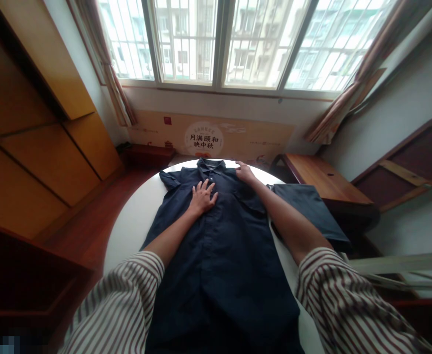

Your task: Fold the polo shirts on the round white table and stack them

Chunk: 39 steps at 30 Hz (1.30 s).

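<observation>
A dark navy short-sleeved shirt point(231, 236) lies front up, collar at the far end, on a round white table point(125, 231). Its lower part stretches toward me past the bottom of the view. My left hand point(202, 197) rests flat on the chest beside the button placket, fingers spread. At the far right shoulder of the shirt, my right hand point(245, 173) has its fingers bent together on the cloth by the sleeve seam. The right sleeve is partly behind my forearm; the left sleeve sticks out to the side, its end bent.
A folded dark blue-grey cloth point(304, 206) lies at the table's right side. Beyond it stands a wooden desk point(326, 177). Orange-brown cabinets point(49, 162) line the left wall. A printed banner point(238, 135) hangs under the barred window point(190, 39).
</observation>
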{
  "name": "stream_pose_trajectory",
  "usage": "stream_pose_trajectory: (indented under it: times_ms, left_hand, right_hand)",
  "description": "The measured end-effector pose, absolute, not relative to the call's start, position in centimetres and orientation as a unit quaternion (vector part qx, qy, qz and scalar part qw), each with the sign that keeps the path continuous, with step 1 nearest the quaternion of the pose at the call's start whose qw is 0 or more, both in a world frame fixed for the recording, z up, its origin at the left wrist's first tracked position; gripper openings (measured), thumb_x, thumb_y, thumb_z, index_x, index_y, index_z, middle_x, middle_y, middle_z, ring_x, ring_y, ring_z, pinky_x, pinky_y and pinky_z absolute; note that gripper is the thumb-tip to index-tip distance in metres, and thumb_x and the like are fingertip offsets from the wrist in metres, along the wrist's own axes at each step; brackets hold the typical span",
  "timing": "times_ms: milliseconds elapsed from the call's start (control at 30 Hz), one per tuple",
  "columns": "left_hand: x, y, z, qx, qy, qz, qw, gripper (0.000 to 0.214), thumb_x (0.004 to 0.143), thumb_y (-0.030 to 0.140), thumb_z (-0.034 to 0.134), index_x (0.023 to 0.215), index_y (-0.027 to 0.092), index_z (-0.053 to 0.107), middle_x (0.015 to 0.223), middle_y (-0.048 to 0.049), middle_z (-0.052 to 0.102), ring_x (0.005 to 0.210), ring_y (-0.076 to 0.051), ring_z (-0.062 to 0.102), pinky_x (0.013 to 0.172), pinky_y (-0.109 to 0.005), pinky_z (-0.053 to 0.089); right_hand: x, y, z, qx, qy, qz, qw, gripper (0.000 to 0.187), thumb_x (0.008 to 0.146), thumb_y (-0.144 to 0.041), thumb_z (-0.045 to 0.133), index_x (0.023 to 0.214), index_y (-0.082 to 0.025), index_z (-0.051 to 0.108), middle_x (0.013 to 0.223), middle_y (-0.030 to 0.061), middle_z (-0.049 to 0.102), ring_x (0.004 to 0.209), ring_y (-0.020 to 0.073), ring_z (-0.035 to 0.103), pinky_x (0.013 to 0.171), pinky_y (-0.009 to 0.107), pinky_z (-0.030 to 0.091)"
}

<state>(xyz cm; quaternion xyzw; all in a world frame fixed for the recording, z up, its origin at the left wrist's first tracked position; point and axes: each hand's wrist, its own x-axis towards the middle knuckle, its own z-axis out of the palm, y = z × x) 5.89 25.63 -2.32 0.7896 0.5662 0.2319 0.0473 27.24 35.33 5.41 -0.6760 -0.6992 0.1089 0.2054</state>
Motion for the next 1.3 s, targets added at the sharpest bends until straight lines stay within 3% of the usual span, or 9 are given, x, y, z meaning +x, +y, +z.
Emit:
stream_pose_trajectory:
  times_ms: [200, 300, 433, 500, 667, 800, 933, 1100, 1300]
  left_hand:
    - [5.8, 26.0, -2.6, 0.79, 0.568, 0.219, 0.064, 0.056, 0.099, 0.049, 0.041, 0.145, 0.019, 0.05, 0.157, -0.0149, 0.037, 0.142, -0.039, 0.034, 0.114, -0.063, 0.027]
    - [5.7, 25.9, -2.6, 0.79, 0.57, 0.216, 0.066, 0.055, 0.099, 0.048, 0.041, 0.143, 0.018, 0.051, 0.156, -0.0161, 0.038, 0.142, -0.038, 0.035, 0.115, -0.063, 0.027]
    - [5.7, 25.7, -2.6, 0.786, 0.57, 0.233, 0.054, 0.051, 0.099, 0.046, 0.042, 0.138, 0.017, 0.056, 0.153, -0.0165, 0.042, 0.139, -0.038, 0.038, 0.114, -0.061, 0.029]
    - [5.7, 25.8, -2.6, 0.775, 0.573, 0.263, 0.044, 0.045, 0.099, 0.041, 0.043, 0.132, 0.016, 0.06, 0.149, -0.0163, 0.047, 0.136, -0.035, 0.042, 0.113, -0.055, 0.033]
    - [3.8, 27.5, -1.8, 0.724, 0.613, 0.31, 0.059, 0.04, 0.096, 0.015, 0.035, 0.123, 0.015, 0.064, 0.128, -0.0134, 0.062, 0.122, -0.022, 0.056, 0.109, -0.035, 0.041]
    - [-0.7, 29.1, -0.4, 0.662, 0.682, 0.308, 0.039, 0.04, 0.09, 0.014, 0.043, 0.126, 0.011, 0.059, 0.128, -0.0213, 0.058, 0.124, -0.033, 0.052, 0.104, -0.048, 0.044]
    - [-5.3, 29.7, 0.2, 0.587, 0.774, 0.237, 0.025, 0.054, 0.083, 0.033, 0.064, 0.13, 0.01, 0.053, 0.137, -0.0285, 0.048, 0.13, -0.045, 0.042, 0.095, -0.058, 0.046]
    - [-8.3, 30.0, 0.2, 0.606, 0.765, 0.217, 0.036, 0.029, 0.093, 0.023, 0.048, 0.113, 0.009, 0.063, 0.117, -0.0242, 0.065, 0.114, -0.033, 0.061, 0.097, -0.042, 0.047]
    - [-9.9, 30.3, 0.8, 0.577, 0.777, 0.252, 0.024, 0.033, 0.095, 0.021, 0.04, 0.112, 0.007, 0.063, 0.115, -0.0235, 0.068, 0.109, -0.03, 0.065, 0.091, -0.035, 0.049]
  right_hand:
    - [31.4, 31.0, 6.1, -0.716, -0.694, 0.069, 0.041, 0.066, 0.073, -0.048, 0.08, 0.12, -0.003, 0.064, 0.118, 0.0252, 0.067, 0.11, 0.0351, 0.064, 0.089, 0.037, 0.051]
    - [31.5, 29.1, 5.7, -0.702, -0.709, 0.062, -0.028, 0.073, 0.068, -0.04, 0.085, 0.129, -0.009, 0.06, 0.118, 0.0221, 0.068, 0.108, 0.0351, 0.065, 0.087, 0.038, 0.051]
    - [30.3, 26.9, 5.2, -0.661, -0.746, 0.041, -0.074, 0.07, 0.076, -0.024, 0.076, 0.141, -0.025, 0.053, 0.126, 0.0167, 0.066, 0.114, 0.0334, 0.063, 0.092, 0.039, 0.049]
    - [29.6, 25.8, 5.0, -0.643, -0.761, 0.028, -0.085, 0.062, 0.08, -0.026, 0.073, 0.14, -0.026, 0.054, 0.13, 0.0181, 0.063, 0.12, 0.035, 0.06, 0.095, 0.041, 0.047]
    - [28.7, 23.4, 4.3, -0.623, -0.776, 0.023, -0.093, 0.063, 0.089, -0.048, 0.063, 0.139, -0.013, 0.049, 0.122, 0.0218, 0.067, 0.118, 0.0329, 0.062, 0.094, 0.037, 0.048]
    - [29.1, 22.8, 3.9, -0.641, -0.763, 0.01, -0.082, 0.049, 0.091, -0.035, 0.061, 0.131, -0.008, 0.051, 0.121, 0.0231, 0.066, 0.113, 0.0301, 0.065, 0.09, 0.033, 0.049]
    - [29.9, 22.9, 4.4, -0.66, -0.749, -0.004, -0.053, 0.039, 0.086, -0.016, 0.059, 0.125, -0.011, 0.056, 0.116, 0.0204, 0.067, 0.108, 0.0291, 0.066, 0.085, 0.031, 0.05]
    - [30.6, 23.5, 6.3, -0.69, -0.722, -0.038, 0.028, 0.052, 0.091, -0.013, 0.042, 0.143, -0.016, 0.043, 0.121, 0.0218, 0.062, 0.102, 0.0314, 0.067, 0.081, 0.036, 0.05]
    - [31.9, 24.6, 9.1, -0.711, -0.696, -0.038, 0.089, 0.058, 0.095, -0.017, 0.036, 0.151, -0.029, 0.033, 0.119, 0.0147, 0.06, 0.095, 0.0276, 0.066, 0.077, 0.032, 0.048]
